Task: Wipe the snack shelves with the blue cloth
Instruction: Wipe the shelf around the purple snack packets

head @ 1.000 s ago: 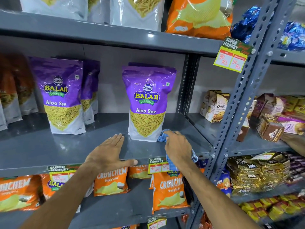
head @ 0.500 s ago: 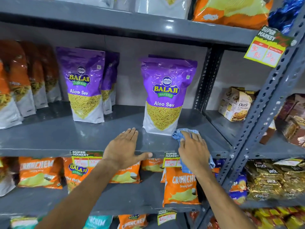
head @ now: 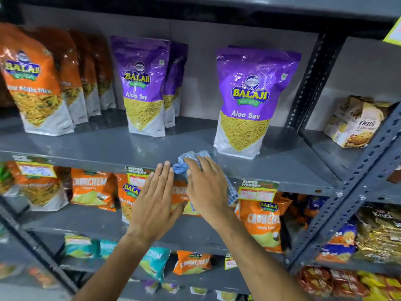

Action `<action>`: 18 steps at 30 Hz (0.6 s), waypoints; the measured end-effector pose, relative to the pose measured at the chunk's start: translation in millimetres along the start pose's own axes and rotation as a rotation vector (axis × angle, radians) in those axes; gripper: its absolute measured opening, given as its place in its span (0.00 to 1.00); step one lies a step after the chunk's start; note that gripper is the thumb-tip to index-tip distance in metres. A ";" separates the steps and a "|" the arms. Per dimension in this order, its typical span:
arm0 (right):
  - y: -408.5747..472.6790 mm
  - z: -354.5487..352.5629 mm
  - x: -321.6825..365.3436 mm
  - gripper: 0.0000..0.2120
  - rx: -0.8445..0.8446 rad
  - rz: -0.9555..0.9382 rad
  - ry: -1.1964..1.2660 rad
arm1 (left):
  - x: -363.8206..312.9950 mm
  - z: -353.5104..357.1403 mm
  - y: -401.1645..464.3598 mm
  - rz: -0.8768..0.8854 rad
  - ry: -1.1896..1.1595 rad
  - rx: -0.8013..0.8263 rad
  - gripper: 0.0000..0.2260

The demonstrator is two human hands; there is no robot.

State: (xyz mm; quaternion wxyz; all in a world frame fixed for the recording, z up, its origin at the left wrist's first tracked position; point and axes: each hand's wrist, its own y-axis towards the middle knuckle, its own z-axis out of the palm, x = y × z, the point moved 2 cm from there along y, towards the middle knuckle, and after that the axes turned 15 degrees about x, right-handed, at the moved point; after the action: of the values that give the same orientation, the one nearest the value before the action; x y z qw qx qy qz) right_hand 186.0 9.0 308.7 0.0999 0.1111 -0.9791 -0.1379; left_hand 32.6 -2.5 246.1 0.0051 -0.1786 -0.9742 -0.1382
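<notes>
Cloth [head: 191,162] + R hand [head: 208,187] now further left, at shelf [head: 108,146] front edge.

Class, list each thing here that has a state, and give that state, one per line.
Blue cloth: bunched, pressed on the shelf's front edge.
Right hand: flat on the cloth.
Left hand: open, empty, fingers extended.
Right Aloo Sev pouch: upright, sealed.
Grey shelf: partly bare.

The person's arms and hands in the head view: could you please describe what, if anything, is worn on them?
Both forearms are bare as far as the frame shows, with no sleeves in view. The left hand and the right hand wear no gloves. I can see no watch, bracelet or ring on either wrist or on the visible fingers.
</notes>
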 end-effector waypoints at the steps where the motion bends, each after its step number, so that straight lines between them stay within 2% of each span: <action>1: 0.1 4.6 5.7 0.21 -0.009 -0.051 0.004 | 3.6 4.9 -5.9 -0.016 -0.025 -0.019 0.39; 5: -27.8 44.3 8.2 0.23 -0.123 -0.334 0.055 | 8.3 44.5 -41.9 0.012 -0.108 -0.045 0.38; 8: -62.2 98.4 -11.3 0.27 0.021 -0.458 0.060 | 7.7 89.1 -70.4 0.002 -0.115 0.135 0.37; 11: -80.2 154.1 -46.6 0.31 0.305 -0.350 0.040 | 7.5 131.6 -85.6 -0.065 -0.130 0.334 0.40; 13: -75.9 184.8 -69.8 0.31 0.438 -0.276 0.028 | 6.1 158.6 -86.1 -0.075 -0.150 0.437 0.40; 18: -44.6 249.9 -103.3 0.23 0.539 -0.309 -0.107 | 8.9 232.6 -56.5 -0.081 -0.224 0.610 0.44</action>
State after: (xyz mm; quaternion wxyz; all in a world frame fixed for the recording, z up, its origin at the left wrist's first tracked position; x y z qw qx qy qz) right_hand 236.6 54.5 43.2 -0.0068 0.2738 -0.9557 0.1076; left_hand 13.8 12.8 7.8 -0.0543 -0.1438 -0.9715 0.1803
